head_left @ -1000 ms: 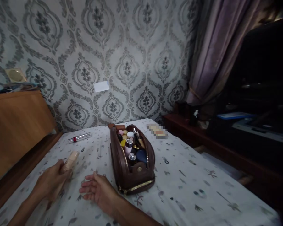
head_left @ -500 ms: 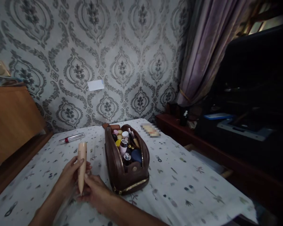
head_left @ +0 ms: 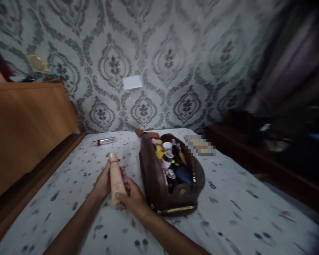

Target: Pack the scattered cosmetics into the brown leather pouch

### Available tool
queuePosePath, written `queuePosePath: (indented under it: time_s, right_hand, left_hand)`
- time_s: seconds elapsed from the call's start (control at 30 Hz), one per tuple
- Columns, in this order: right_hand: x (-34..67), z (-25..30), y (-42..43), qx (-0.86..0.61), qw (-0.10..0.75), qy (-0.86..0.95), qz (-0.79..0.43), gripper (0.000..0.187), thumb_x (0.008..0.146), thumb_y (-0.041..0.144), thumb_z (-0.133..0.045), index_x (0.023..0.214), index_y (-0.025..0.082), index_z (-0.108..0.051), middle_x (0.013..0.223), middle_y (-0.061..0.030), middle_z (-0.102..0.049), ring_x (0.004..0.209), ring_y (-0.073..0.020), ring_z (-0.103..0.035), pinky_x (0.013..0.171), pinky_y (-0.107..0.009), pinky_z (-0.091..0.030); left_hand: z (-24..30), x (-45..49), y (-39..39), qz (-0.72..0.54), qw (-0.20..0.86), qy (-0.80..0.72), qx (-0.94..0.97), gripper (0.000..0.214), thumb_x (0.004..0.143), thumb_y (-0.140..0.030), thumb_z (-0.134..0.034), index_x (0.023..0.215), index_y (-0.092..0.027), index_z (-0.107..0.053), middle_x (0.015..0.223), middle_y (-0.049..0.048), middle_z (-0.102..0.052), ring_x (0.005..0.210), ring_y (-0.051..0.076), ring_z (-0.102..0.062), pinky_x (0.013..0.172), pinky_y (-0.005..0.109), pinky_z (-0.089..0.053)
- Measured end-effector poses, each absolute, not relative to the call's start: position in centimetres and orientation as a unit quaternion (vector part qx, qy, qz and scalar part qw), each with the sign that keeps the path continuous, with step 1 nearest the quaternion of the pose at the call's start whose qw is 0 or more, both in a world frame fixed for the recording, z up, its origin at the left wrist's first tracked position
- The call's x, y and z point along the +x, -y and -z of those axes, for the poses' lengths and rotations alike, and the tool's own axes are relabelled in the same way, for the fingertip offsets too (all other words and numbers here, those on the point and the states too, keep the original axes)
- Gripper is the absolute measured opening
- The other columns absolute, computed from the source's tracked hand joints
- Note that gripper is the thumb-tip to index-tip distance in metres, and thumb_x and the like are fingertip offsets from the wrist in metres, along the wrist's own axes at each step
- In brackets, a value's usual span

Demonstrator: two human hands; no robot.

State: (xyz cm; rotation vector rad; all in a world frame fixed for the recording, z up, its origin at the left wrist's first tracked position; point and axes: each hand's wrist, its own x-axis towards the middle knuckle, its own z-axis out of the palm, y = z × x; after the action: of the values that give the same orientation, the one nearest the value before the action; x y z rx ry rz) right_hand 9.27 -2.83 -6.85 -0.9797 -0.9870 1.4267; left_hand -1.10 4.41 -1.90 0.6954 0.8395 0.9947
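A beige squeeze tube point(head_left: 116, 179) with a capped top is held upright, slightly tilted, above the patterned cloth. My left hand point(head_left: 105, 180) wraps its upper part from the left and behind. Lower down, my right hand point(head_left: 131, 196) grips the tube near its flat end, thumb on the front. To the right stands an unzipped brown makeup bag point(head_left: 154, 177), filled with several bottles, jars and caps, among them a pink bottle with a silver cap point(head_left: 168, 159) and a dark blue rounded item point(head_left: 184, 175).
A slim clear-and-red cosmetic tube point(head_left: 104, 141) lies at the back left of the cloth point(head_left: 223, 219). A blurred-out flat item point(head_left: 200, 145) lies behind the bag on the right. A wooden cabinet point(head_left: 29, 124) borders the left; a dark red ledge point(head_left: 228, 145) runs along the right.
The view has swung left, so everything shifts right in the picture. The tube has been turned from its narrow side so that its broad printed face shows. Both hands still hold it.
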Motion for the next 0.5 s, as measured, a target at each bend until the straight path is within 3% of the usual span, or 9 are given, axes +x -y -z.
queuePosePath:
  time_s: [0.3, 0.5]
  right_hand:
    - [9.3, 6.8, 2.7, -0.395, 0.548, 0.455, -0.581, 0.029, 0.065, 0.019, -0.065, 0.092, 0.019, -0.055, 0.082, -0.0007, -0.064, 0.071, -0.0151, -0.059, 0.058, -0.025, -0.045]
    - [9.2, 7.0, 2.5, -0.393, 0.543, 0.442, -0.596, 0.032, 0.064, 0.022, -0.069, 0.093, 0.020, -0.055, 0.081, -0.0007, -0.065, 0.068, -0.0154, -0.059, 0.051, -0.023, -0.042]
  left_hand:
    - [3.1, -2.3, -5.4, -0.466, 0.759, -0.340, 0.303, 0.045, 0.096, -0.046, -0.039, 0.123, -0.014, -0.055, 0.074, 0.0063, -0.067, 0.058, 0.017, -0.064, 0.054, 0.027, -0.053]
    - [3.2, -2.5, -5.5, -0.457, 0.773, -0.328, 0.292, 0.046, 0.095, -0.047, -0.039, 0.125, -0.016, -0.054, 0.074, 0.0064, -0.067, 0.060, 0.018, -0.065, 0.056, 0.028, -0.053]
